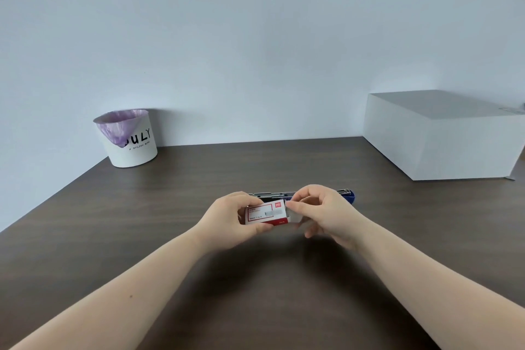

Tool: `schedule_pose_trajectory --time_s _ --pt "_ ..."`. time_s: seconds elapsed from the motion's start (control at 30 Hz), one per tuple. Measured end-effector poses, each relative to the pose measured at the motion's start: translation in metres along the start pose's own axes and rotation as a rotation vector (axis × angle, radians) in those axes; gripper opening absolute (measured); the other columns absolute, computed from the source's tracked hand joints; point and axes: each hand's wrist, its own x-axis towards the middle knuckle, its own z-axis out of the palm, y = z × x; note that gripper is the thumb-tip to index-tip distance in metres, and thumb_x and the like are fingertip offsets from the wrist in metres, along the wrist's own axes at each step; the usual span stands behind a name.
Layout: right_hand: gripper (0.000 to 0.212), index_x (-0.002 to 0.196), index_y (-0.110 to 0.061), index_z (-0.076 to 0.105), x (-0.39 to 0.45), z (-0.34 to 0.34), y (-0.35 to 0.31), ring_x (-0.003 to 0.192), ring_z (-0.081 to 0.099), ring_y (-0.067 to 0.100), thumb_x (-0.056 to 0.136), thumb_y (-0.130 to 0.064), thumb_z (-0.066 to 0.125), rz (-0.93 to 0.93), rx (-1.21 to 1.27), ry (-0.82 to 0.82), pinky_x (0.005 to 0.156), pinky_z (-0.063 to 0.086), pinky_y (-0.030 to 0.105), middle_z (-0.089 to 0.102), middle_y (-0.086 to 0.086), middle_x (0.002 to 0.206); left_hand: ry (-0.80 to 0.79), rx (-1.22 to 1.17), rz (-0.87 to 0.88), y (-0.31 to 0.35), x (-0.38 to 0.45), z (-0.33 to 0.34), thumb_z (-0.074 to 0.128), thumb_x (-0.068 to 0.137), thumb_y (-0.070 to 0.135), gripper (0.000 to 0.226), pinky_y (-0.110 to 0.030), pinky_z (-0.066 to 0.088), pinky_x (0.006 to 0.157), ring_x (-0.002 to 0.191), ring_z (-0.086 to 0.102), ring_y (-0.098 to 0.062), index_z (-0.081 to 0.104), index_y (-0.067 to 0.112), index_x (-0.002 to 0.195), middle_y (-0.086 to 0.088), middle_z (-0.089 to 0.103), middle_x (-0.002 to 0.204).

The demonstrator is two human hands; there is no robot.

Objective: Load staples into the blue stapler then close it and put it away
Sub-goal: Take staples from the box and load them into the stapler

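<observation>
A small red and white staple box [265, 213] is held above the dark wooden desk [170, 207], near its middle. My left hand [230, 217] grips the box by its left end. My right hand [321, 213] pinches the pale inner tray at the box's right end, which sticks out a little. Behind both hands lies the blue stapler [348, 194] on the desk, opened out flat with its metal rail showing. Most of the stapler is hidden by my hands and the box.
A white bin [133, 145] with a purple liner stands at the back left against the wall. A large white box [443, 136] sits at the back right. The desk's left edge runs diagonally towards me.
</observation>
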Motion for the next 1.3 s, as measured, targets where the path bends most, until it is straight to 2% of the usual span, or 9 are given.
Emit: schedule_pose_trajectory --time_s 0.2,0.33,0.47,0.53,0.77,0.83,0.93,1.07,1.3 --pt "0.015 0.102 -0.013 0.066 0.004 -0.009 0.009 0.066 0.067 0.014 0.088 -0.009 0.064 0.022 0.027 0.024 0.049 0.052 0.022 0.072 0.015 0.094 -0.002 0.037 -0.018 -0.004 -0.002 -0.003 0.079 0.067 0.04 0.045 -0.016 0.046 0.079 0.09 0.059 -0.01 0.067 0.021 0.106 0.007 0.066 0.096" --pt "0.008 0.094 -0.014 0.067 0.003 -0.012 0.012 0.065 0.066 0.015 0.089 -0.009 0.062 0.027 -0.014 0.042 0.05 0.054 0.022 0.069 0.012 0.087 0.016 0.093 -0.014 -0.003 -0.004 -0.007 0.068 0.057 0.062 0.06 -0.007 0.036 0.078 0.091 0.053 -0.008 0.067 0.026 0.105 0.024 0.058 0.087" --pt "0.008 0.09 -0.014 0.066 0.002 -0.011 0.011 0.062 0.064 0.016 0.089 -0.008 0.061 -0.003 -0.138 0.059 0.05 0.055 0.023 0.068 0.008 0.078 -0.001 0.017 -0.072 -0.002 -0.002 -0.01 0.079 0.065 0.042 0.046 -0.002 0.04 0.074 0.086 0.058 0.004 0.067 0.025 0.106 0.02 0.062 0.092" --pt "0.009 0.09 -0.014 0.065 0.002 -0.009 0.011 0.062 0.063 0.016 0.089 -0.008 0.06 -0.006 -0.195 0.069 0.05 0.055 0.023 0.068 0.007 0.077 -0.02 -0.032 -0.086 -0.002 -0.001 -0.012 0.08 0.066 0.039 0.042 -0.003 0.045 0.072 0.079 0.059 0.011 0.067 0.025 0.104 0.016 0.067 0.092" --pt "0.007 0.094 -0.012 0.066 0.0 -0.008 0.008 0.067 0.065 0.018 0.09 -0.011 0.061 0.026 -0.016 0.065 0.06 0.058 0.03 0.067 0.01 0.082 -0.026 -0.17 -0.107 0.008 0.008 -0.028 0.081 0.066 0.032 0.031 -0.017 0.054 0.079 0.082 0.068 -0.002 0.07 0.026 0.095 0.009 0.074 0.091" --pt "0.01 0.096 -0.018 0.068 0.001 -0.008 0.009 0.068 0.063 0.019 0.09 -0.015 0.06 -0.011 -0.099 0.145 0.064 0.056 0.031 0.068 0.006 0.089 -0.031 -0.17 -0.116 0.007 0.01 -0.03 0.08 0.067 0.032 0.033 -0.018 0.053 0.08 0.083 0.067 0.0 0.069 0.026 0.097 0.01 0.074 0.092" --pt "0.014 0.101 -0.025 0.069 -0.001 -0.009 0.007 0.079 0.057 0.013 0.089 -0.024 0.061 -0.148 -0.307 0.227 0.069 0.046 0.018 0.065 -0.004 0.095 -0.036 -0.16 -0.129 0.004 0.009 -0.029 0.08 0.067 0.033 0.034 -0.017 0.052 0.081 0.084 0.067 0.0 0.069 0.027 0.098 0.011 0.073 0.093" --pt "0.024 0.106 -0.027 0.07 -0.003 -0.008 0.003 0.109 0.044 0.012 0.084 -0.037 0.066 -0.338 -0.686 0.108 0.095 0.033 0.023 0.056 -0.007 0.11 -0.029 -0.164 -0.131 0.0 0.006 -0.023 0.08 0.067 0.031 0.036 -0.018 0.052 0.082 0.086 0.067 -0.002 0.068 0.026 0.101 0.01 0.073 0.094" --pt "0.015 0.096 -0.029 0.068 0.001 0.001 0.0 0.11 0.033 0.016 0.081 -0.032 0.07 -0.259 -0.811 -0.016 0.094 0.031 0.028 0.045 -0.007 0.104 -0.035 -0.172 -0.125 -0.004 0.002 -0.014 0.082 0.064 0.031 0.043 -0.017 0.054 0.081 0.087 0.067 0.002 0.067 0.024 0.104 0.011 0.072 0.096"
